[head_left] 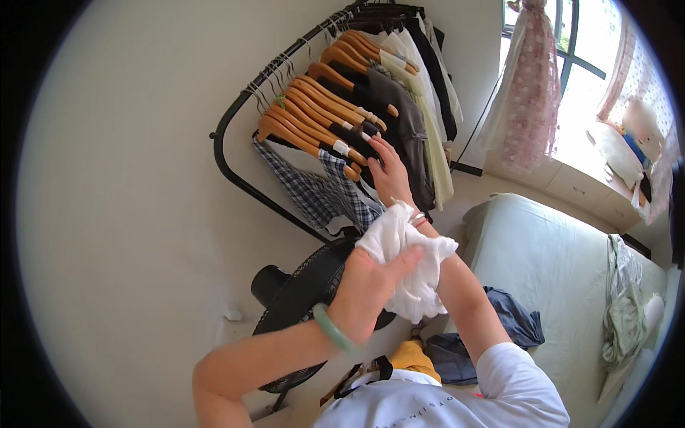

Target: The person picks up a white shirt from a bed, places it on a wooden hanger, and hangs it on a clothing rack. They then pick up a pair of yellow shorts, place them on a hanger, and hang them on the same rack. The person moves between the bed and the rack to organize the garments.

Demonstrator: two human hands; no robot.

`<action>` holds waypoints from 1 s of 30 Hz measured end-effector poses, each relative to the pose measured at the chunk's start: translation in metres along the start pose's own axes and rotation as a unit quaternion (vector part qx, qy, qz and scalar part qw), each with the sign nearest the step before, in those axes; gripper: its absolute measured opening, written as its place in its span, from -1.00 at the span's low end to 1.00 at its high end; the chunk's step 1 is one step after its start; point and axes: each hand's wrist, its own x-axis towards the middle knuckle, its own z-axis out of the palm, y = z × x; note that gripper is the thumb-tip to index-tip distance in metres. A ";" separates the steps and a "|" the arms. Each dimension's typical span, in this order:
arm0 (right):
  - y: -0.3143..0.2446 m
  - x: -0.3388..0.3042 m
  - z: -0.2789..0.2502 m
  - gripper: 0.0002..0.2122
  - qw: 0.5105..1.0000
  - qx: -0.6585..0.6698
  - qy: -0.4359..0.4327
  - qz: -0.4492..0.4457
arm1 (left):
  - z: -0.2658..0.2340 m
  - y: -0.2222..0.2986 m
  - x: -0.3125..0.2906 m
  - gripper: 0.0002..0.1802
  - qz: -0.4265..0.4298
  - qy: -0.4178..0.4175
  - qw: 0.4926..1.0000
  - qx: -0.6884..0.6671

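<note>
My left hand [371,282], below a green bangle, is closed on a bunched white cloth [410,250]. The cloth hangs in front of my right forearm and hides part of it. Farther up, my right hand [389,173] reaches to the clothes rack with its fingers stretched out. Its fingertips are at the ends of the wooden hangers [314,107], and I see nothing gripped in it. A blue checked garment [296,175] hangs from the nearest hangers, left of my right hand. Dark and pale yellow clothes [437,157] hang beyond it.
The black rack rail [232,118] curves down along the white wall. A black fan [296,292] stands below the rack, close to my left arm. On the right is a bed [549,250] with dark folded clothing [517,314]. Curtains [531,93] and a plush toy [621,157] are by the window.
</note>
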 end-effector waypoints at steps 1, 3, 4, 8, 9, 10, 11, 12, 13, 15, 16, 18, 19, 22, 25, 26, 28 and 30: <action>0.005 -0.002 -0.002 -0.67 0.996 0.062 -0.018 0.059 | 0.000 0.002 0.010 -0.52 0.005 0.005 1.000 0.011; 0.007 0.003 -0.006 -0.69 0.966 0.187 -0.049 0.171 | -0.008 0.004 0.032 -0.52 -0.007 0.007 1.000 0.005; 0.007 0.004 -0.007 -0.70 0.961 0.200 -0.059 0.180 | -0.012 0.003 0.041 -0.52 -0.013 0.008 1.000 0.002; 0.018 0.003 -0.012 -0.69 0.941 0.246 -0.115 0.202 | -0.012 0.000 0.067 -0.53 -0.031 0.004 0.999 0.011; 0.021 0.004 -0.013 -0.69 0.938 0.253 -0.121 0.205 | -0.010 0.000 0.072 -0.53 -0.033 -0.001 0.999 0.019; 0.024 0.005 -0.014 -0.69 0.934 0.260 -0.127 0.208 | -0.007 0.001 0.075 -0.54 -0.035 -0.005 0.999 0.028; 0.016 0.007 -0.016 -0.68 0.927 0.262 -0.150 0.224 | -0.006 0.001 0.075 -0.54 -0.034 -0.005 0.999 0.037; 0.023 0.006 -0.012 -0.70 0.930 0.251 -0.160 0.215 | -0.006 0.000 0.076 -0.54 -0.040 -0.005 0.998 0.042; 0.022 0.006 -0.012 -0.71 0.941 0.238 -0.160 0.182 | -0.006 -0.001 0.077 -0.54 -0.045 -0.005 0.998 0.046; 0.022 0.004 -0.009 -0.74 0.952 0.217 -0.164 0.140 | -0.007 -0.002 0.079 -0.55 -0.054 -0.003 0.997 0.049; 0.022 0.004 -0.007 -0.74 0.955 0.208 -0.168 0.130 | -0.008 -0.001 0.079 -0.55 -0.055 -0.001 0.997 0.047; 0.022 0.004 -0.006 -0.75 0.958 0.195 -0.173 0.119 | -0.008 -0.002 0.082 -0.55 -0.053 -0.002 0.998 0.043; 0.023 0.005 -0.006 -0.75 0.959 0.190 -0.173 0.119 | -0.009 -0.004 0.084 -0.56 -0.050 -0.006 0.998 0.041; 0.021 0.007 -0.009 -0.77 0.975 0.124 -0.164 0.085 | -0.010 -0.003 0.084 -0.58 -0.047 -0.007 0.998 0.029; 0.013 0.007 -0.010 -0.76 0.993 0.044 -0.109 0.025 | -0.011 -0.003 0.084 -0.61 -0.060 -0.003 0.997 0.038; 0.012 0.008 -0.012 -0.75 0.995 0.020 -0.096 0.016 | -0.011 -0.004 0.084 -0.62 -0.068 -0.002 0.997 0.046; 0.008 0.009 -0.011 -0.76 0.995 0.019 -0.092 0.021 | -0.012 -0.006 0.084 -0.64 -0.063 -0.002 0.997 0.043; 0.016 0.011 -0.012 -0.75 0.995 0.019 -0.103 0.003 | -0.010 -0.006 0.085 -0.65 -0.065 -0.003 0.997 0.044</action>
